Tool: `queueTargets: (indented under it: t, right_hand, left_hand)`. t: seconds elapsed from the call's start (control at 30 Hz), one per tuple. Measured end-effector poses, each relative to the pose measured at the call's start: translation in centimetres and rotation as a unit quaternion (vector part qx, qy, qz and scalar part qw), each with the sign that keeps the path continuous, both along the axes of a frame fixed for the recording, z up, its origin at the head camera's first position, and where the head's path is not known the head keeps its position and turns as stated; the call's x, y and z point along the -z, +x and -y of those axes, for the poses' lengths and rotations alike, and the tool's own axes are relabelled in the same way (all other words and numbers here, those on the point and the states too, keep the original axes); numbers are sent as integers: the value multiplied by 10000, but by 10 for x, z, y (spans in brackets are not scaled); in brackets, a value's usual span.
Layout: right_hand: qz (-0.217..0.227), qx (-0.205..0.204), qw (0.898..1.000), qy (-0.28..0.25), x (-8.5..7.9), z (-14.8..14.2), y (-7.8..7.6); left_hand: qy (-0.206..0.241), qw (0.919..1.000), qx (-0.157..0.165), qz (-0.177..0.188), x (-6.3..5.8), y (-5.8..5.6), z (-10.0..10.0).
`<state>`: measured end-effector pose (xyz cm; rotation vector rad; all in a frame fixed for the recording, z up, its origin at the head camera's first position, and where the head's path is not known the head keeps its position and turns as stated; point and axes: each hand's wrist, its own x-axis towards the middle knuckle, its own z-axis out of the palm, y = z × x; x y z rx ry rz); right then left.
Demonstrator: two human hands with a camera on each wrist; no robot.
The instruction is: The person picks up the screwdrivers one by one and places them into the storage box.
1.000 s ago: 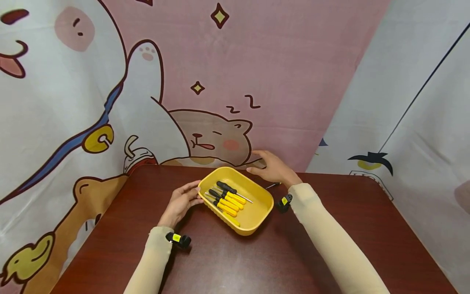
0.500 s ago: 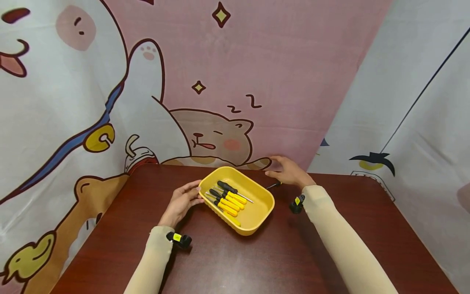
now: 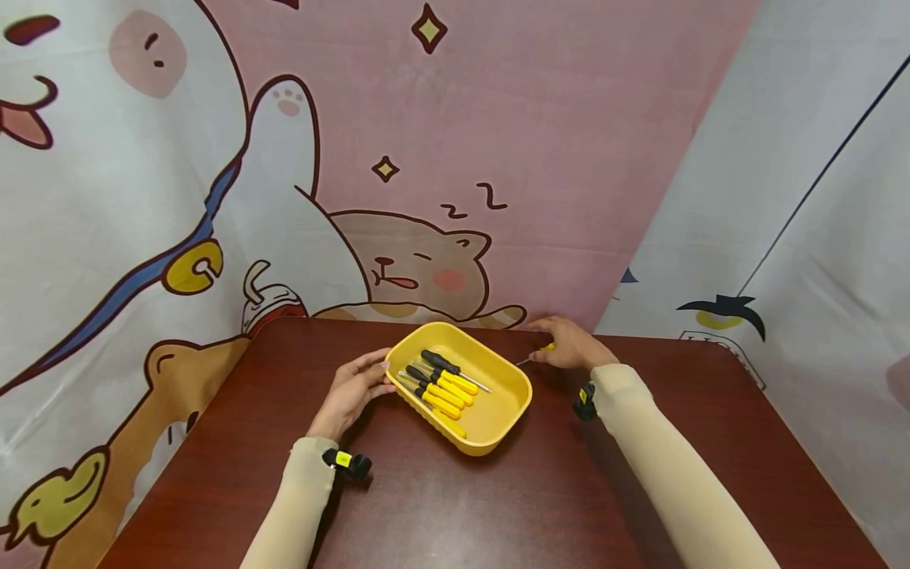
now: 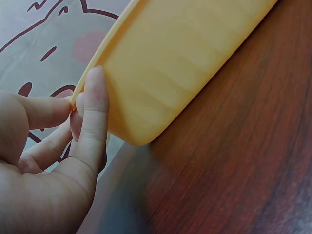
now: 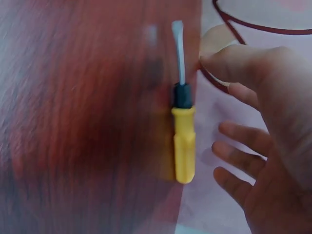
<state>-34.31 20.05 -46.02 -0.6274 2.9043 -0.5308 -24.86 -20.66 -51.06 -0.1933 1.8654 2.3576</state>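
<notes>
My left hand pinches the rim of a yellow plastic tray at its left corner; in the left wrist view the fingers lie along the outside wall. Inside the tray lie several screwdrivers with yellow-and-black handles, plus a screwdriver with an all-black handle. Behind the tray's right end, my right hand hovers with spread, bent fingers beside another screwdriver. It has a yellow handle, black collar and flat blade, with a gap between it and the fingertips in the right wrist view.
A dark reddish-brown wooden table bears the tray. Its back edge meets a cloth backdrop printed with cartoon animals. Each wrist carries a small black camera, such as the left camera.
My right hand has moved right and then lowered toward the screwdriver behind the tray, now partly covering it in the head view. The left hand and tray hold still.
</notes>
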Motion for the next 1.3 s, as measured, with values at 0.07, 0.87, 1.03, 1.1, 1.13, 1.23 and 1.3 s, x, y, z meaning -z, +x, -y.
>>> queueTargets:
  t: [0.07,0.87,1.03,1.1,1.13,1.23,1.3]
  right_hand:
    - [8,-34,9999,125,4,-1,0]
    - [-304,-106,9979,554,25,-8,-7]
    - [-259,-32,9976,647,24,-8,-5]
    - [-244,13,9975,667,25,-8,-5]
    - [-240,27,9975,671,25,-9,-5]
    - [-253,-5,9976,648,26,-10,-5]
    - [-273,-57,9977,611,26,-10,-6]
  left_hand:
    - [13,10000,-1,2,0,0,0]
    - [9,10000,15,-3,-3,-1,0]
    - [2,10000,4,20,-1,0,0]
    - [-3,10000,-2,4,-1,0,0]
    - [-12,10000,0,-4,-1,0,0]
    - [-4,10000,-13,-2,-1,0,0]
    - [-11,10000,-16,5,0,0,0]
